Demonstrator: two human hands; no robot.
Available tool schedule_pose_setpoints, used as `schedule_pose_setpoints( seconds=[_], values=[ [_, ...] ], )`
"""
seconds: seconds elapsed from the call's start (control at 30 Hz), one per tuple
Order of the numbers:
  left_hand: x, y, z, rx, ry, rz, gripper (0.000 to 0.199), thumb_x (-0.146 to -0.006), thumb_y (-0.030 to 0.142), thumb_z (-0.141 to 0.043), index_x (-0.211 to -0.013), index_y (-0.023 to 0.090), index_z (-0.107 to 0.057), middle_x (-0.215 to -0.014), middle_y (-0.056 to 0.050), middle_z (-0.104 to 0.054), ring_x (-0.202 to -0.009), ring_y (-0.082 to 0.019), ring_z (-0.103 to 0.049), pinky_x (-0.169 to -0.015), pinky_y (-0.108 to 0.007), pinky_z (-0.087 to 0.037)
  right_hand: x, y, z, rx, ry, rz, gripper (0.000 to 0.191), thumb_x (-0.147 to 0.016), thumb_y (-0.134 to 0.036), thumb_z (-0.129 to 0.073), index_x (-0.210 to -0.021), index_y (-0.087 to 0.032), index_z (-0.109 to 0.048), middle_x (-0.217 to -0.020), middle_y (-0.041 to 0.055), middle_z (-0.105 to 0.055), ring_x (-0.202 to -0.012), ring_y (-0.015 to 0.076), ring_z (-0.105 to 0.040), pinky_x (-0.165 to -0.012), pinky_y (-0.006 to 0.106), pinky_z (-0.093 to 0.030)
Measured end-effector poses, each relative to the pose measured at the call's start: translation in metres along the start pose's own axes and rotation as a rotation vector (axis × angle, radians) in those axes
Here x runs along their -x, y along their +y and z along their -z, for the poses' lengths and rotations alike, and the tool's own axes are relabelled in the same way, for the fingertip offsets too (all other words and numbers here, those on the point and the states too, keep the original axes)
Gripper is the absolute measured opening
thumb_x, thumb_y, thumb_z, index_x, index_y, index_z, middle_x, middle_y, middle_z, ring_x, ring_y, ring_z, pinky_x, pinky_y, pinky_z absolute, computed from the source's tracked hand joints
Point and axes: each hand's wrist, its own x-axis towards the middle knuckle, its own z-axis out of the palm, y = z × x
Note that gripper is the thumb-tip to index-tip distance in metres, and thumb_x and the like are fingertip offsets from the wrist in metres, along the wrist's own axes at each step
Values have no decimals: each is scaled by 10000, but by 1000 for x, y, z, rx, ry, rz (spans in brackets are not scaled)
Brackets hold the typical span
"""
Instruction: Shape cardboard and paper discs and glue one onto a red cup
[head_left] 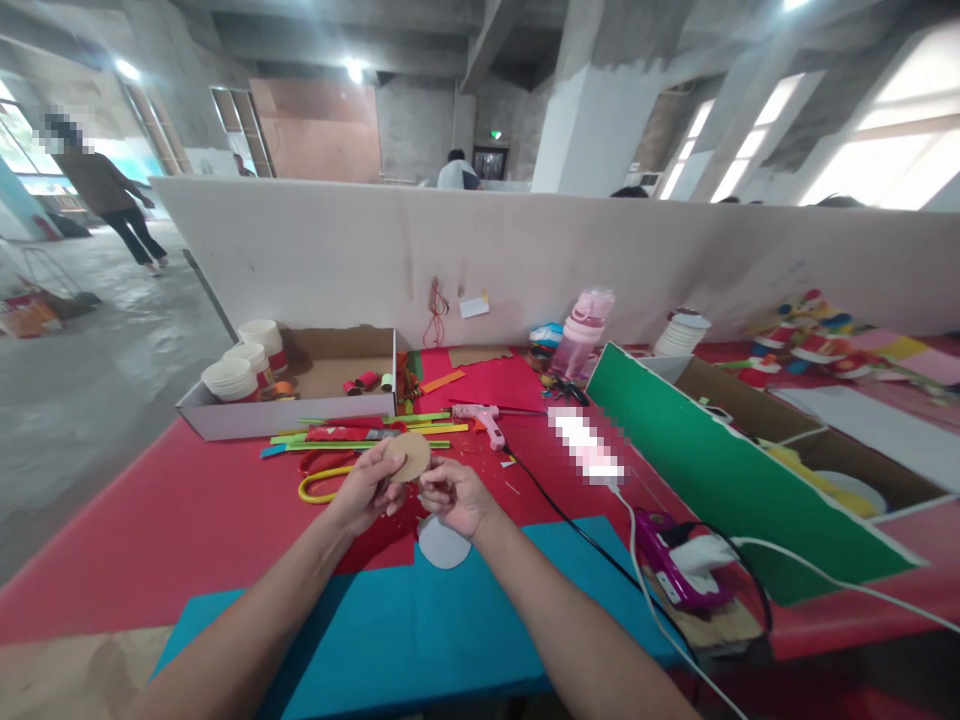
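Observation:
A round tan cardboard disc (409, 457) is held up above the table, its flat face toward me. My left hand (369, 490) grips its left side, thumb on the face and fingers behind. At the lower right rim, the fingers of my right hand (457, 497) are pinched together against the disc; their tips are partly hidden. Below the hands a white disc (444, 545) lies over the edge of a blue sheet (360, 640). Just left of my left hand are yellow-handled scissors (319, 485). A pink glue gun (484, 420) lies beyond my hands.
Coloured strips (375, 440) lie behind the scissors. At the back left, a shallow box (289, 415) holds paper cups. A green-sided box (720, 475) stands right, near a purple power strip (679, 570) with trailing cables. A pink bottle (585, 330) stands before the white partition (525, 240).

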Motion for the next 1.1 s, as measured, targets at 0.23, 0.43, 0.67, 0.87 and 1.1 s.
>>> schedule_pose_setpoints(
  seconds=[0.23,0.43,0.67,0.87,1.1],
  values=[
    [2,1,-2,-23,-18,16,256,-787,324,-656,-903,164,-493,-489,77,-477,-308,-38,-334,-281,-144,-326,1,-1,4,1,-52,-91,165,-582,-139,-557,-570,-171,-396,-449,-80,-404,-343,11,-172,-381,194,-103],
    [5,2,3,-10,-162,53,261,-819,284,-621,-1019,151,-518,-501,69,-484,-299,-37,-330,-282,-167,-387,6,-3,4,77,-210,-107,176,-557,-123,-557,-593,-180,-395,-424,-109,-290,-364,22,-142,-389,188,-90],
    [9,1,4,41,-224,83,307,-804,244,-633,-1075,161,-516,-501,58,-487,-303,-41,-332,-281,-178,-413,8,2,5,183,-278,-65,155,-585,-172,-601,-604,-175,-447,-414,-104,-283,-372,28,-159,-389,180,-135],
    [8,10,16,82,-194,26,248,-796,245,-640,-1001,168,-523,-461,75,-464,-262,-28,-283,-260,-164,-388,15,-12,7,140,-341,10,150,-609,-244,-570,-560,-169,-450,-460,-76,-347,-349,21,-193,-383,187,-154],
    [0,13,22,-15,5,-110,216,-802,279,-644,-924,157,-513,-463,88,-452,-292,-33,-310,-308,-181,-424,10,-20,0,429,82,87,237,-711,-315,-666,-678,-182,-473,-488,-101,-373,-372,26,-202,-379,190,-111]
  ],
)
